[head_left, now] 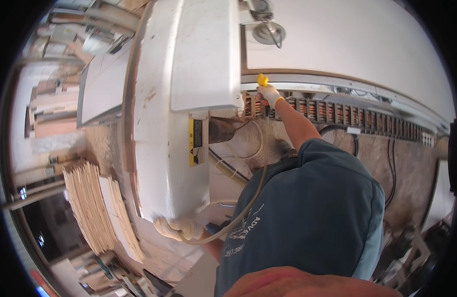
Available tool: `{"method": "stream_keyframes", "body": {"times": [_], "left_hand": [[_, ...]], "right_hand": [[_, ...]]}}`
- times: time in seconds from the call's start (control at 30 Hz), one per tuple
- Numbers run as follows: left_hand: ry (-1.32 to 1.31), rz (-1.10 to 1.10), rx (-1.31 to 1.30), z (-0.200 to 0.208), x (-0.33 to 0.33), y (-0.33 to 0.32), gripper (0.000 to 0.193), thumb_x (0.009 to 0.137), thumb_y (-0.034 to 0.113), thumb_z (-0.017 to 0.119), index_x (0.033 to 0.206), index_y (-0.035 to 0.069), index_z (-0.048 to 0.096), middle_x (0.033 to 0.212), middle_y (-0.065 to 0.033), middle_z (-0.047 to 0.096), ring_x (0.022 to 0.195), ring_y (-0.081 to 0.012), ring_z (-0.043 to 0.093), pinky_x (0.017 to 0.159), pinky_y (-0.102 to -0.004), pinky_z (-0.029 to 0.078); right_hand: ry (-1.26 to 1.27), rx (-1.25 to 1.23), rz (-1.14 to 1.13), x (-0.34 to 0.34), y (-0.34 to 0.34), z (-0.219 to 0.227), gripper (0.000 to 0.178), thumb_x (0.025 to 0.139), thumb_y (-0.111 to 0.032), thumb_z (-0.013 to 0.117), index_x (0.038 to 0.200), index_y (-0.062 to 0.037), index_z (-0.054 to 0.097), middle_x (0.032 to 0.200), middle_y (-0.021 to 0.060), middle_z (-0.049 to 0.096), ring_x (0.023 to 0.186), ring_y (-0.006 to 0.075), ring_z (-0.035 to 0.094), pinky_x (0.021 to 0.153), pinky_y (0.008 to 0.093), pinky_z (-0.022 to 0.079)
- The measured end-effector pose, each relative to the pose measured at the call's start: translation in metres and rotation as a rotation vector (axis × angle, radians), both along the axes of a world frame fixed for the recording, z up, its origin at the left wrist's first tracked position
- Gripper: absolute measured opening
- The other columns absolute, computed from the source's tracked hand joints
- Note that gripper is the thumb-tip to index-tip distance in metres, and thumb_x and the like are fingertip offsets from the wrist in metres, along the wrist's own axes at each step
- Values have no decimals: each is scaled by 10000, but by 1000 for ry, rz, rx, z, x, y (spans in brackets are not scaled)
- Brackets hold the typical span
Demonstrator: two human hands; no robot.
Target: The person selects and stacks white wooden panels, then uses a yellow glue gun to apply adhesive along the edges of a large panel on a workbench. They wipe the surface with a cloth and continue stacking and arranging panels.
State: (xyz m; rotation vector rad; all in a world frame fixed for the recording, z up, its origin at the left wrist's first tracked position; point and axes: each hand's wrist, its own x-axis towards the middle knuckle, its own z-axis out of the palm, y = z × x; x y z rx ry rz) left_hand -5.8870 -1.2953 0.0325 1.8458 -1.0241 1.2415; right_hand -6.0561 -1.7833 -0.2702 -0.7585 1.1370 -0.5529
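Note:
My right hand [270,95], in a white glove with a yellow cuff edge, reaches out to the rail beside the machine. It is closed round a small hand tool with a yellow end [262,80], which looks like an air blow gun; its exact kind is partly hidden. A clear hose [262,183] hangs below that hand and curves down past my shirt. Its lower bend reaches my left hand [176,229], also gloved, whose fingers curl round it. This hand sits against the near corner of the long white machine cover [156,143].
A large white panel [347,39] lies beyond the metal rail. Along the rail runs a dark cable chain [337,113]. A round metal fitting [269,33] hangs over the panel. Stacked thin boards [89,208] stand at left. Loose cables [392,168] hang at right.

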Motion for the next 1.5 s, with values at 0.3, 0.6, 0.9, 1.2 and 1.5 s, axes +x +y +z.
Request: {"method": "stream_keyframes", "body": {"times": [0.3, 0.6, 0.9, 1.2, 1.5], "left_hand": [[103, -3, -6, 3, -3, -3, 454, 1108, 311, 457, 1193, -84, 665, 1273, -249, 678, 1228, -365, 623, 1052, -521, 505], [-138, 400, 577, 18, -33, -22, 449, 1092, 298, 474, 1359, -25, 634, 1323, -229, 653, 1224, -416, 611, 1055, -535, 478], [-111, 514, 587, 17, -18, -28, 447, 1073, 301, 489, 1390, 22, 635, 1336, -187, 664, 1235, -409, 602, 1069, -541, 462], [-108, 621, 638, 14, -15, -28, 476, 1086, 331, 423, 1400, 26, 609, 1369, -193, 632, 1256, -417, 586, 1073, -544, 467], [-179, 638, 626, 11, -8, -24, 492, 1077, 346, 427, 1369, 4, 625, 1307, -214, 666, 1182, -437, 624, 996, -550, 501]], "right_hand": [[-280, 156, -337, -22, 43, -1, 112, 1004, -182, 591, 992, -72, 616, 674, 52, 643, 515, 166, 592, 470, 320, 473], [-535, 231, -430, 41, 0, -18, 75, 1014, -161, 604, 1047, -93, 600, 729, 62, 657, 571, 185, 628, 471, 325, 463], [-487, 393, -296, 70, -14, -18, 83, 1026, -136, 550, 1095, -101, 580, 745, 38, 643, 650, 164, 675, 517, 301, 472], [-430, 202, -22, 45, 72, -11, 61, 1002, -135, 571, 1037, -92, 595, 696, 41, 611, 586, 165, 637, 475, 301, 457], [-559, 296, -382, 104, -3, -4, 79, 1018, -106, 523, 1088, -108, 559, 758, 42, 615, 653, 201, 672, 531, 337, 497]]}}
